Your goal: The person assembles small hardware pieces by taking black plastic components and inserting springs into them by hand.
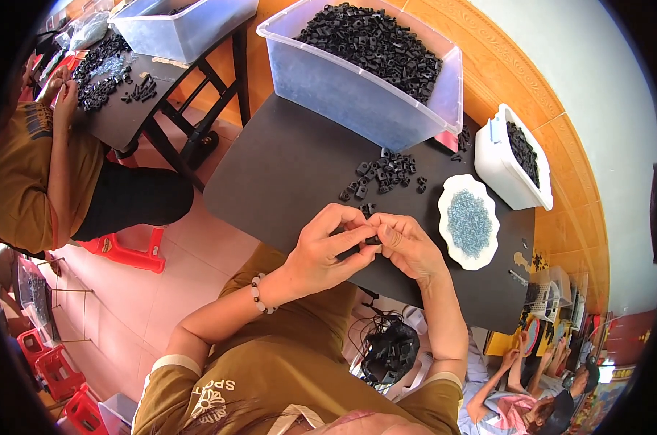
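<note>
While pinching the small black piece (373, 238) between both hands, hold it low over the near part of the bench (285, 167), never out past the edge above the lap. Left hand (327, 245): grip pressed together, thumb and forefinger closed on the piece from the left. Right hand (410, 248): grip likewise closed on the same piece from the right, fingertips touching those of the left. Cannot tell whether the fingers hide anything smaller; too tiny and mostly covered.

Judging by so small a hold, best to press lightly and squarely, turning the piece toward the eyes rather than bending the wrists. Rest the forearms low for steadiness.

Worth minding the white scalloped plate (468, 221) of blue-grey bits just beside the right hand: easy to knock with the knuckles, so better reached over its rim from above, not sideways. Draw fresh stock from the loose scatter of black pieces (383, 174) beyond the hands, near the foot of the big clear tub (357, 101), before dipping into the tub itself. Leave the small white bin (499, 170) at the far right alone unless needed.

Mind also the dark bag of pieces (390, 351) in the lap, below the bench edge: likely hard to find a dropped piece among those.
</note>
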`<action>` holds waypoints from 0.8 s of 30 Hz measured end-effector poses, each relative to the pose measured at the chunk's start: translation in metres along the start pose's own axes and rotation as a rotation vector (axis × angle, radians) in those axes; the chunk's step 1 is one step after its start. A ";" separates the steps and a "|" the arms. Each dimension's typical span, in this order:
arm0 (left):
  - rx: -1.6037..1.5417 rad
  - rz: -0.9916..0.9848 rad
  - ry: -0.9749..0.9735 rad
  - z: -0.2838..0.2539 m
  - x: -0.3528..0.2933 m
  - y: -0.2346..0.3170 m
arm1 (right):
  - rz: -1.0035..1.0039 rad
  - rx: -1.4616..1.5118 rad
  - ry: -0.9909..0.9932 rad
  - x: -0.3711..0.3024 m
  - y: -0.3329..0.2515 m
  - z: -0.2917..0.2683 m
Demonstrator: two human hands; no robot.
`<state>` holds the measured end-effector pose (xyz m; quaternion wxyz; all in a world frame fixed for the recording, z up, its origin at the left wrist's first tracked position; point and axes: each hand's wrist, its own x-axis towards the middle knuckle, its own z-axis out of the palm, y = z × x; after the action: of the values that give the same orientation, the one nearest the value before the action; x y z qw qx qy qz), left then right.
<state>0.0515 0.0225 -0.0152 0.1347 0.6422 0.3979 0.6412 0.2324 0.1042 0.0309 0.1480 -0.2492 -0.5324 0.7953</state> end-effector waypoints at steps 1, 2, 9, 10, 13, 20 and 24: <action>-0.002 -0.002 -0.001 0.000 0.001 0.002 | -0.022 -0.008 0.038 0.000 0.001 0.001; -0.033 -0.078 0.015 -0.001 0.002 0.007 | -0.045 -0.016 0.076 0.001 0.002 0.002; 0.066 -0.131 0.036 -0.003 0.001 0.004 | -0.134 -0.178 0.239 0.000 -0.008 0.004; 0.065 -0.130 0.035 -0.004 0.001 0.004 | -0.171 -0.286 0.268 -0.002 -0.009 0.002; 0.084 -0.151 0.026 -0.003 0.001 0.003 | -0.204 -0.361 0.341 -0.004 -0.012 0.007; -0.006 -0.216 0.081 -0.002 0.008 0.009 | -0.282 -0.464 0.493 -0.007 -0.022 -0.005; -0.122 -0.354 0.060 -0.011 0.006 0.006 | -0.459 -0.672 0.822 -0.023 -0.064 -0.044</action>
<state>0.0430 0.0189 -0.0054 0.2721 0.5332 0.4689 0.6494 0.2737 0.1516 0.0815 0.4239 -0.4492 -0.6950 0.3681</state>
